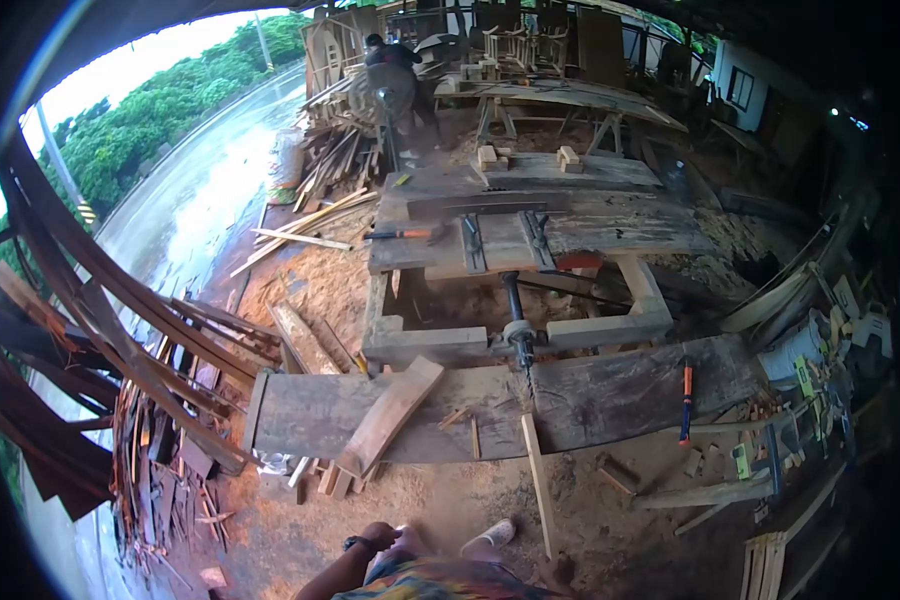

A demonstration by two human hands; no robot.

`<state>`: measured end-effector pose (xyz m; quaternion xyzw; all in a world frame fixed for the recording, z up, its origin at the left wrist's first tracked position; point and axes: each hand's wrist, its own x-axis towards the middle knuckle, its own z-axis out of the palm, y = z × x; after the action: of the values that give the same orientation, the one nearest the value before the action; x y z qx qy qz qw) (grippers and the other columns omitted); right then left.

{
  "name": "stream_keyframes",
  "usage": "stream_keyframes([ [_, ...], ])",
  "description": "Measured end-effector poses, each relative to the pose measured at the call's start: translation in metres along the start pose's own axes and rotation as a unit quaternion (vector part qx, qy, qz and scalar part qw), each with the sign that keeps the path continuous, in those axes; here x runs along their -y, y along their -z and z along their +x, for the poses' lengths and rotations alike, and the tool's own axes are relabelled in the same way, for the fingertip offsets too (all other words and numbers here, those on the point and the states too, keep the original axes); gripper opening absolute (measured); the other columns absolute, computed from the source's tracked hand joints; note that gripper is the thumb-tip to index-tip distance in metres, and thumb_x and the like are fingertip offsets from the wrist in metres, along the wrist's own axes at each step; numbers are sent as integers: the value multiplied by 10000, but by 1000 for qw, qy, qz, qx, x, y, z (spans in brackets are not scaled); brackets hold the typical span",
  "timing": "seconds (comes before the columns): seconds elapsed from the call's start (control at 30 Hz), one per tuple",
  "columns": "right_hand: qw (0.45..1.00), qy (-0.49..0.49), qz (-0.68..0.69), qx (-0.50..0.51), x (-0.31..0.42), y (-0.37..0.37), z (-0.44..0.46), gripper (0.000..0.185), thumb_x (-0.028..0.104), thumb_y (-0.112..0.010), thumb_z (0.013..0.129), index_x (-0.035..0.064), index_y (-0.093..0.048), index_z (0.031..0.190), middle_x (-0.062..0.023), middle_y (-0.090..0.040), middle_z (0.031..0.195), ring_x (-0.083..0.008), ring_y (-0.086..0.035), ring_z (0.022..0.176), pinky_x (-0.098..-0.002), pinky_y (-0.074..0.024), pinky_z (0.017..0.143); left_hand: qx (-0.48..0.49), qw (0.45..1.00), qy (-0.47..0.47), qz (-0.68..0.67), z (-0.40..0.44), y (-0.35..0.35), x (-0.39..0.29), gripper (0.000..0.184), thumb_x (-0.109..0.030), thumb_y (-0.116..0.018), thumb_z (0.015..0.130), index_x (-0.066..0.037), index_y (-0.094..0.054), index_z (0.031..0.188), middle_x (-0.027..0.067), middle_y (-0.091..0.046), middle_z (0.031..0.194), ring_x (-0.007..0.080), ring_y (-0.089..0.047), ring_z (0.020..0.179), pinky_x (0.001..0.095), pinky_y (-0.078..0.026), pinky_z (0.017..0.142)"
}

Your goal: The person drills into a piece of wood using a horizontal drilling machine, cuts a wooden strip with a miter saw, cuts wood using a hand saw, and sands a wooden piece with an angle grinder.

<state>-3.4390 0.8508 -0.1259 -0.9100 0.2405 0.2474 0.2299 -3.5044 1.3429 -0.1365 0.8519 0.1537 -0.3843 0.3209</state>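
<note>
My right hand [558, 571] is low in the head view, closed around the near end of a long, pale wooden strip [539, 485]. The strip's far end reaches the edge of a dark plank [610, 393], just below a black metal bar clamp [519, 330]. My left hand [379, 536], with a dark band on its wrist, is beside my left leg. Its fingers look curled in, and I see nothing in them. A short, broad board [392, 415] lies slantwise across the plank, left of the strip.
A heavy wooden frame [425, 343] stands beyond the plank. A chisel-like tool with an orange handle [686, 400] lies at right. Clamps [473, 243] rest on the rear bench. Scrap wood [170, 480] piles up at left. Another person [395, 60] works far back.
</note>
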Motion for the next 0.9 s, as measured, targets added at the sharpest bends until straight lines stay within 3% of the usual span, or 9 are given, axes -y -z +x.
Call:
stream_keyframes([
  [0.13, 996, 69, -52, -27, 28, 13, -40, 610, 564, -738, 761, -14, -719, 955, -247, -726, 915, -421, -716, 899, -517, -570, 767, -70, 973, -2, -222, -12, 18, -36, 416, -421, -696, 916, -22, -750, 1023, 106, -749, 836, 182, -706, 720, 364, -562, 672],
  [0.3, 980, 184, -69, 9, 100, 28, -92, 482, 508, -742, 776, 58, -731, 949, -206, -728, 874, -409, -713, 865, -490, -568, 770, -45, 962, -113, -243, -68, 77, -116, 391, -315, -665, 964, 11, -679, 1179, 98, -754, 1009, 184, -706, 891, 323, -554, 795],
  [0.37, 965, 256, -49, -13, 132, 8, -98, 442, 507, -733, 792, 90, -726, 937, -193, -719, 850, -405, -709, 842, -492, -565, 749, 12, 919, -171, -355, -86, 91, -126, 544, -437, -687, 936, -11, -653, 1274, 130, -721, 1125, 210, -676, 1018, 355, -515, 899],
  [0.5, 916, 399, -15, -46, 215, -13, -139, 358, 436, -687, 863, 78, -677, 858, -182, -695, 776, -410, -692, 742, -525, -552, 687, 16, 894, -212, -394, -115, 99, -126, 710, -431, -722, 912, 6, -500, 1425, 166, -698, 1172, 260, -620, 1171, 398, -456, 1009],
  [0.6, 880, 471, 51, -33, 272, -37, -174, 307, 382, -701, 863, 75, -680, 865, -181, -695, 789, -400, -693, 750, -514, -547, 665, -35, 884, -280, -374, -131, 103, -111, 686, -398, -740, 901, 9, -509, 1402, 177, -697, 1165, 258, -625, 1160, 400, -464, 1005],
  [0.67, 855, 491, 160, 43, 298, -58, -195, 261, 333, -739, 836, 83, -702, 902, -173, -701, 838, -387, -696, 777, -497, -551, 669, -106, 859, -272, -421, -127, 86, -84, 552, -351, -742, 902, 32, -599, 1272, 176, -698, 1144, 233, -644, 1098, 383, -489, 966],
  [0.73, 751, 650, 101, 66, 311, -63, -211, 410, 295, -790, 782, 49, -688, 1094, -196, -675, 1099, -348, -677, 988, -437, -551, 831, -162, 822, -269, -476, -135, 91, -63, 464, -307, -739, 908, 50, -635, 1186, 157, -706, 1082, 212, -662, 1008, 353, -519, 892],
  [0.8, 747, 659, 86, 13, 318, -70, -224, 544, 333, -777, 796, 11, -626, 1207, -219, -640, 1203, -358, -622, 1132, -446, -501, 968, -227, 808, -280, -467, -142, 101, -41, 446, -288, -748, 904, 57, -635, 1164, 126, -711, 999, 195, -668, 933, 333, -531, 832],
  [0.9, 768, 631, 109, 1, 315, -71, -222, 626, 370, -753, 814, -13, -572, 1275, -229, -606, 1280, -367, -568, 1227, -447, -452, 1046, -374, 759, -193, -497, -156, 129, 3, 357, -214, -756, 906, 23, -636, 1143, 83, -707, 933, 154, -648, 879, 290, -512, 788],
])
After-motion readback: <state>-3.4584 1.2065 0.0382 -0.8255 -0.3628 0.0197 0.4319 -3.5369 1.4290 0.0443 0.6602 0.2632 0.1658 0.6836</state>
